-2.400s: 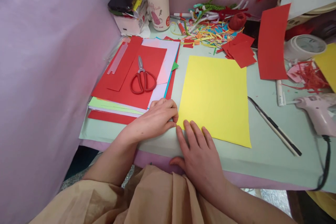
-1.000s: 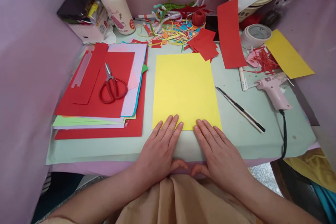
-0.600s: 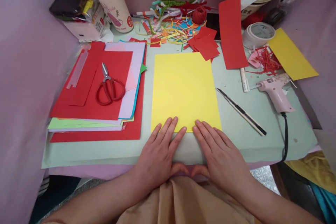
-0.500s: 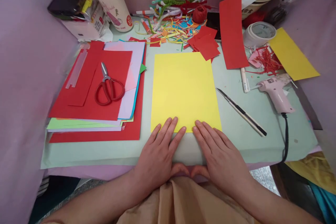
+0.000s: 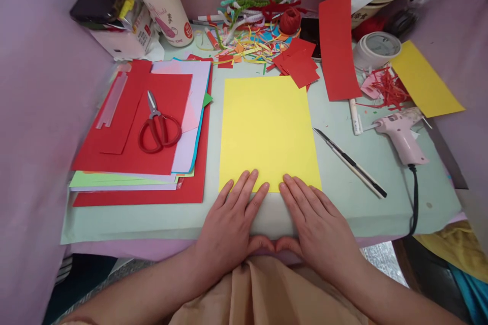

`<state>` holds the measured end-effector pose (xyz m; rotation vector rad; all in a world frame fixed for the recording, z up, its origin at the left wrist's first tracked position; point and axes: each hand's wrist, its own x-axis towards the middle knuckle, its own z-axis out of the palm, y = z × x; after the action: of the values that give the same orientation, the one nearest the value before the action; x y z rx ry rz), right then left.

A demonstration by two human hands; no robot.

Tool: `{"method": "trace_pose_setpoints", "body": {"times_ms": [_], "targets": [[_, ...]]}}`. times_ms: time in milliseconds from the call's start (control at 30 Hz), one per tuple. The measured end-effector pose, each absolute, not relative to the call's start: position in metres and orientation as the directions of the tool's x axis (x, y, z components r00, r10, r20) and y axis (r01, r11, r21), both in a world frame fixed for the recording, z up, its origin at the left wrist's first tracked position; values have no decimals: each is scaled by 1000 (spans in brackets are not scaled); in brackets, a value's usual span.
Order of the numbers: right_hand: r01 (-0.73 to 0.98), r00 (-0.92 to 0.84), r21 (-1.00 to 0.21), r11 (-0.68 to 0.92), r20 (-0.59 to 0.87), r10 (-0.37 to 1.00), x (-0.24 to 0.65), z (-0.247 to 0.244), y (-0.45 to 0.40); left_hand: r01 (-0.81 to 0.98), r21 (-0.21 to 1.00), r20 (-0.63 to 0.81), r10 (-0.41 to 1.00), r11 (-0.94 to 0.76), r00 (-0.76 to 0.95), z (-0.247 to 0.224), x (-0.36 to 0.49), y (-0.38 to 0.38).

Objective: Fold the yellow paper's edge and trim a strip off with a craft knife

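A sheet of yellow paper (image 5: pixel 267 127) lies flat on the table in front of me. My left hand (image 5: pixel 232 221) rests with outstretched fingers on its near left edge. On the near right edge lie the stretched fingers of my right hand (image 5: pixel 320 218). Both thumbs point inward at the table's front edge, their tips close together. Just right of the yellow sheet is a craft knife (image 5: pixel 351 162), its tip near the paper. Red-handled scissors (image 5: pixel 158 124) sit on a stack of coloured paper (image 5: pixel 163 157) to the left.
A pink glue gun (image 5: pixel 402 134) with a black cord lies at the right, near a white marker (image 5: pixel 355 117). Behind are red paper pieces (image 5: pixel 301 63), paper scraps (image 5: pixel 255 45), a ball of red yarn (image 5: pixel 290 21), a tape roll (image 5: pixel 377 48) and a bottle (image 5: pixel 165 7).
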<state>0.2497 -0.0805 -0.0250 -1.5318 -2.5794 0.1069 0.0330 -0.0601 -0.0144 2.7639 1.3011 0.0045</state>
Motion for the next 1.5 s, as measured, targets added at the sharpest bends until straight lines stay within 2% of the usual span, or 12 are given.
{"method": "trace_pose_setpoints", "body": {"times_ms": [167,333,500,667,833,1167,1400,1500], "targets": [[848,-483,-157,505,161,861,249,-24,-84,769,92,-15,771,-633,637,-18,33,-61],[758,-588,-173,628,235,774,249,-30,-88,761,104,18,766,-640,642,-19,32,-61],[726,-623,-202,657,211,753,248,-33,-87,725,109,78,733,-680,676,-14,24,-66],[725,-633,-202,659,183,752,248,-30,-84,751,159,110,768,-641,631,-15,13,-72],[738,-624,-197,645,166,764,246,-31,-85,748,142,126,761,-649,636,-19,13,-71],[757,-604,-195,624,155,782,244,-29,-84,776,96,37,782,-623,623,-19,13,-72],[774,-580,-197,602,159,799,241,-25,-81,766,118,32,773,-632,634,-16,14,-72],[783,-568,-192,592,167,806,237,-24,-82,765,101,-20,768,-635,640,-15,15,-72]]}}
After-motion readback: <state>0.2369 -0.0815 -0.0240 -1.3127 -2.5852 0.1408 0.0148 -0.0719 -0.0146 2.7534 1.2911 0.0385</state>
